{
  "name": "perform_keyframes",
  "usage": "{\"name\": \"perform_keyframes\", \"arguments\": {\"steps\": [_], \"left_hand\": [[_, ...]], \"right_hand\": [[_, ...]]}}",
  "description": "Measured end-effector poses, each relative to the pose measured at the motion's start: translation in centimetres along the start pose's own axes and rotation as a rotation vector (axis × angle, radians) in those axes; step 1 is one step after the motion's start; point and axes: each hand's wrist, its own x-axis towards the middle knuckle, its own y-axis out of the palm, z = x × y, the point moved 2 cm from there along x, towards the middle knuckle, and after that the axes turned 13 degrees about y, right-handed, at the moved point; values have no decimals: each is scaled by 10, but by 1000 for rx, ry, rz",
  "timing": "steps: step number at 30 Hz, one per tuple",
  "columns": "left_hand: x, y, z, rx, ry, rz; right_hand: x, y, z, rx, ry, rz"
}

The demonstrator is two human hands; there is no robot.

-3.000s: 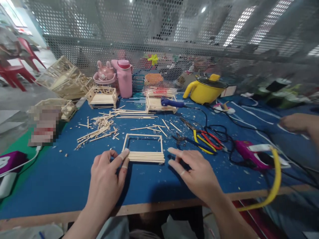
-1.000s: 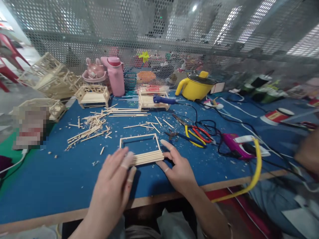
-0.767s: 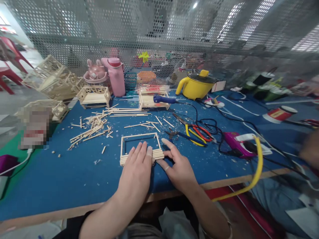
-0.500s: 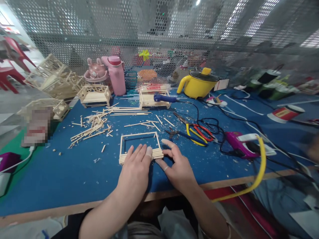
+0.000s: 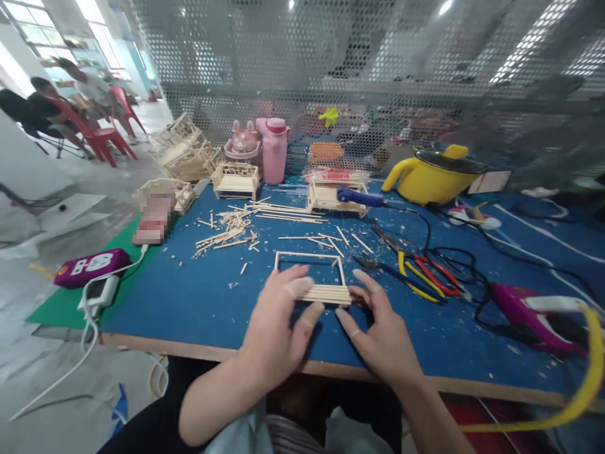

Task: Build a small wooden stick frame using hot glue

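A small rectangular frame of wooden sticks [image 5: 326, 294] lies in front of me, several sticks laid side by side along its near edge. My left hand [image 5: 278, 315] grips its left part, fingers over the top and thumb at the near edge, hiding the left corner. At the right end, my right hand [image 5: 382, 328] holds the near corner between thumb and curled fingers, with the index finger raised apart. Pale wraps cover some fingertips. Just beyond the frame lie loose wooden sticks [image 5: 227, 230].
Pliers [image 5: 416, 277] and a blue glue gun [image 5: 359, 197] lie to the right and behind, with cables. Finished stick models [image 5: 236, 181], a pink bottle [image 5: 274, 151] and a yellow pot [image 5: 430, 180] stand at the back. A phone [image 5: 154, 217] is at left. People sit far left.
My view has turned left, so the table appears farther right. My left hand has rolled from lying flat on the sticks to gripping with its thumb at the near edge. The right hand stays at the right end.
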Motion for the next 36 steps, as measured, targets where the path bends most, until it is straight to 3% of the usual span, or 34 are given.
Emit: {"name": "perform_keyframes", "arguments": {"steps": [2, 5, 9, 12, 15, 22, 29, 32, 36], "left_hand": [[-11, -22, 13, 42, -134, -102], [-27, -40, 35, 101, -233, -44], [-36, -34, 48, 58, -304, 92], [-36, -22, 46, 90, -332, 141], [-34, -14, 44, 133, -338, 165], [-30, -12, 42, 38, -325, 238], [-32, -10, 43, 32, -311, 222], [-37, -10, 44, 48, -296, 231], [-40, -16, 38, 203, -279, 159]], "right_hand": [[-6, -8, 4, -44, -109, -139], [-14, -14, 25, -144, -338, -237], [-5, 10, 63, -354, -552, 40], [7, 33, 78, -469, -547, 184], [13, 47, 78, -511, -542, 234], [11, 53, 65, -529, -533, 189], [10, 52, 69, -495, -564, 199], [3, 29, 71, -370, -559, 52], [-11, -15, 50, 20, -254, -447]]}}
